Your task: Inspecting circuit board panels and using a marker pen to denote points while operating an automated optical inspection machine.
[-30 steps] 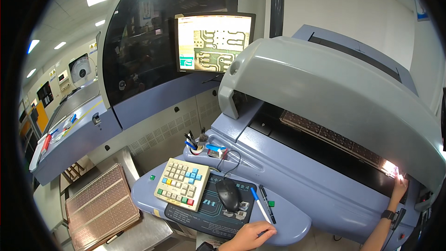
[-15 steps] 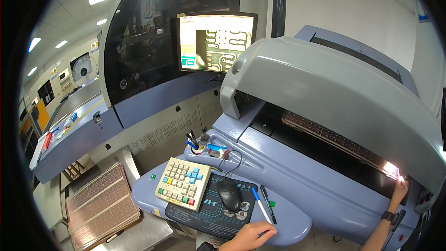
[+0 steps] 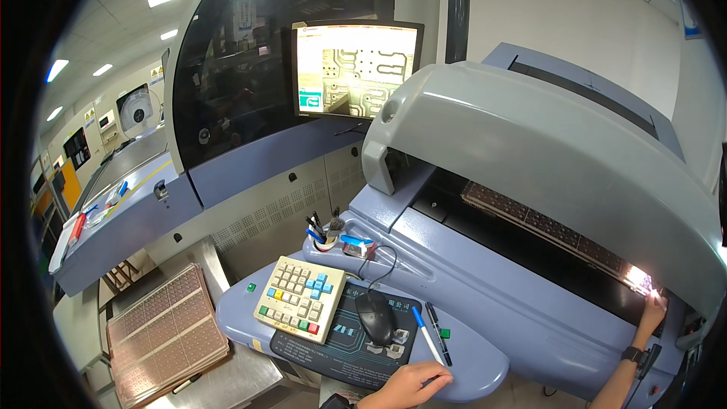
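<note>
My left hand (image 3: 407, 386) lies at the near edge of the purple-blue console shelf, beside the mouse pad (image 3: 333, 362). Its fingers are stretched out and hold nothing. Close to it are a white marker with a blue cap (image 3: 429, 335) and a slim black pen (image 3: 438, 333). At the far right, my right hand (image 3: 651, 310) reaches under the grey machine hood. Its fingers are closed at the end of a copper-coloured circuit board panel (image 3: 549, 229), next to a bright light (image 3: 638, 279). Glare hides what they pinch.
A monitor (image 3: 356, 70) shows magnified circuit traces. On the shelf sit a keypad (image 3: 300, 299), a black mouse (image 3: 375, 316) and a pen cup (image 3: 324, 239). Stacked copper-coloured panels (image 3: 166, 333) rest on a metal table at lower left. The curved grey hood (image 3: 545, 144) overhangs the machine bed.
On the monitor, the tall dark shape has given way to a smaller one lower down. My right fingers have shifted slightly by the light. My left hand stays put.
</note>
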`<state>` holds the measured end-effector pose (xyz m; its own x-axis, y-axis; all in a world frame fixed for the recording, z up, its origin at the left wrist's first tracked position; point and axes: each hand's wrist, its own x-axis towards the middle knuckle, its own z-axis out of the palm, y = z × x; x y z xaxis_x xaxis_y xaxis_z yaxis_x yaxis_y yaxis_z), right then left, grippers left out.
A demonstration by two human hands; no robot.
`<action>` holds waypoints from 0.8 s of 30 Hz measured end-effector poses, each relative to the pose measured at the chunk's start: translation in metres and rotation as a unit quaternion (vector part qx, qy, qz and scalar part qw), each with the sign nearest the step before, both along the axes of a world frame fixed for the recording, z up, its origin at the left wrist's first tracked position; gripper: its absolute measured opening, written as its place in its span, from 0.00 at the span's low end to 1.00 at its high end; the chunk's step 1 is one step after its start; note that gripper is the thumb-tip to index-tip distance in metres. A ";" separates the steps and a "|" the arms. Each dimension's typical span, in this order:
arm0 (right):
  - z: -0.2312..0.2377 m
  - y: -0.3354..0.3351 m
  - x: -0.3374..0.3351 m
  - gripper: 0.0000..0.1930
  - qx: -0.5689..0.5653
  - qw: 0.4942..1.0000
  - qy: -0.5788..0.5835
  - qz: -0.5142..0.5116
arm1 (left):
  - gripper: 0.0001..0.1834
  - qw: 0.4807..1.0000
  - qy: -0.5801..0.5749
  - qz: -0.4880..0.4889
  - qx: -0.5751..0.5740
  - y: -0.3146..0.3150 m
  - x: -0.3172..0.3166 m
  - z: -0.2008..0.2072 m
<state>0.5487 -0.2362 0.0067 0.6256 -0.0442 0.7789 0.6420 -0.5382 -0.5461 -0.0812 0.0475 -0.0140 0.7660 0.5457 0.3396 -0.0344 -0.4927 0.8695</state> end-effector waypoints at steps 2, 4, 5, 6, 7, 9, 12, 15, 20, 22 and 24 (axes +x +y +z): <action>0.001 0.003 -0.003 0.16 0.002 1.000 -0.002 0.003 | 0.10 1.000 0.002 0.001 0.000 0.000 0.000 0.001; 0.003 0.003 -0.007 0.16 -0.012 1.000 0.005 -0.011 | 0.10 1.000 0.003 0.001 0.000 0.000 0.000 0.001; 0.003 0.002 -0.006 0.16 -0.011 1.000 0.004 -0.011 | 0.10 1.000 0.003 0.000 0.002 0.000 0.000 0.002; 0.002 0.000 -0.004 0.16 -0.014 1.000 0.003 -0.011 | 0.10 1.000 0.002 -0.002 0.003 0.000 0.000 0.002; 0.002 0.000 -0.004 0.16 -0.017 1.000 0.001 -0.010 | 0.10 1.000 0.002 -0.002 0.003 0.001 0.000 0.002; 0.002 0.000 -0.004 0.16 -0.013 1.000 -0.006 -0.012 | 0.10 1.000 -0.006 -0.007 0.009 0.001 0.001 0.002; 0.004 0.003 -0.009 0.17 -0.011 1.000 -0.002 -0.013 | 0.10 0.998 0.031 -0.027 -0.043 -0.001 0.005 0.011; 0.004 0.005 -0.004 0.16 0.007 1.000 0.008 0.006 | 0.08 0.998 -0.047 -0.035 0.038 -0.009 0.015 0.036; 0.001 -0.002 0.007 0.15 0.006 0.998 0.055 0.000 | 0.11 0.985 -0.073 -0.131 0.088 -0.017 0.042 0.067; -0.003 -0.004 0.009 0.15 0.035 0.999 0.019 0.031 | 0.11 0.980 -0.068 -0.155 0.108 -0.022 0.053 0.081; -0.003 -0.001 0.007 0.14 0.055 0.997 0.026 0.048 | 0.12 0.968 -0.079 -0.195 0.138 -0.025 0.066 0.092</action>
